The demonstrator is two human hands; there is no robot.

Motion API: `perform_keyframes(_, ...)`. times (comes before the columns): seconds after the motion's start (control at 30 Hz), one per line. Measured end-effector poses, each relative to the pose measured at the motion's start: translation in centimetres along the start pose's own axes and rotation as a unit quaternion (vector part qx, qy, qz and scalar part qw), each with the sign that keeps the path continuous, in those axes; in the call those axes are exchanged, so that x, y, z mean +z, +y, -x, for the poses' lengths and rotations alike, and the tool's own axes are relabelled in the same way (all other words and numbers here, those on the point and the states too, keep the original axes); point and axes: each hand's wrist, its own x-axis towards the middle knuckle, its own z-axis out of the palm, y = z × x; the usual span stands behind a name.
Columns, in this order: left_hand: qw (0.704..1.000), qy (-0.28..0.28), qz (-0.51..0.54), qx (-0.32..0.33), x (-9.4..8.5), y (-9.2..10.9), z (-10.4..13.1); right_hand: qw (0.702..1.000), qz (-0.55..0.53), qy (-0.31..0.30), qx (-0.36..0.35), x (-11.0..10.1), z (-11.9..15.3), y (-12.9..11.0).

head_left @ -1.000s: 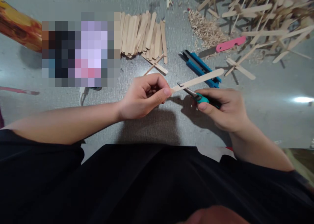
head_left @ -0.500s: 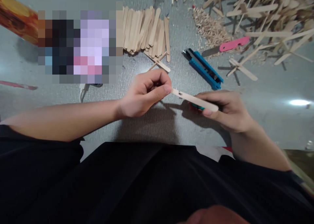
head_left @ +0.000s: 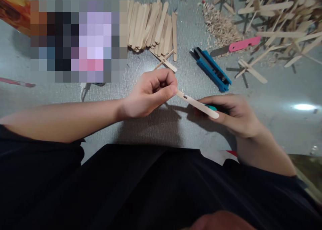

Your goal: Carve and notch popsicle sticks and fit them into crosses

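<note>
My left hand point(head_left: 153, 94) pinches one end of a wooden popsicle stick point(head_left: 201, 107) between thumb and forefinger. The stick slants down to the right, and a small dark notch or hole with a raised sliver shows near the pinched end. My right hand point(head_left: 233, 116) is closed around a green-handled tool point(head_left: 210, 107), mostly hidden behind the stick and fingers; its working end cannot be made out. The right thumb touches the stick's far rounded end. Beyond the hands lies a blue utility knife point(head_left: 212, 70), its blade pointing up and left.
A pink-handled knife point(head_left: 245, 43) lies by a heap of wood shavings point(head_left: 221, 25). Many crossed sticks point(head_left: 281, 33) are piled at the upper right. Plain popsicle sticks point(head_left: 148, 25) stand in a row at the back, beside a pixelated area. A white cable point(head_left: 82, 92) lies left.
The view has shifted slightly. The stick's right end has dipped a little, more of the green handle shows above it, and a sliver now stands up at the notch.
</note>
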Motion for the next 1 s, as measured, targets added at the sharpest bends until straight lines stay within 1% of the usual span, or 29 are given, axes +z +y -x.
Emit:
perform_keyframes(0.13,0.999,0.003,-0.024,0.025,-0.18,-0.21,-0.01,1.0,0.02,0.014,-0.011,0.05,0.13,-0.19)
perform_keyframes(0.23,0.998,-0.003,-0.036,0.043,-0.29,-0.18,-0.18,0.999,0.026,0.019,-0.005,0.22,0.15,-0.53)
perform_keyframes(0.4,0.999,0.012,-0.041,0.011,-0.06,0.17,-0.17,0.999,0.017,0.027,0.0,0.43,0.08,-0.54)
perform_keyframes(0.53,0.999,0.023,-0.02,0.018,0.11,0.01,0.05,0.999,0.007,0.033,-0.015,0.52,0.09,-0.16)
perform_keyframes(0.67,1.0,0.021,0.013,0.011,0.11,-0.39,0.05,0.999,-0.014,0.033,-0.027,0.52,0.17,0.03)
perform_keyframes(0.83,1.0,0.027,0.011,-0.003,0.11,-0.42,-0.06,0.999,-0.016,0.026,-0.024,0.54,0.04,-0.18)
perform_keyframes(1.0,0.999,0.032,0.011,-0.008,0.09,-0.38,0.0,0.999,-0.014,0.037,-0.011,0.49,0.07,-0.02)
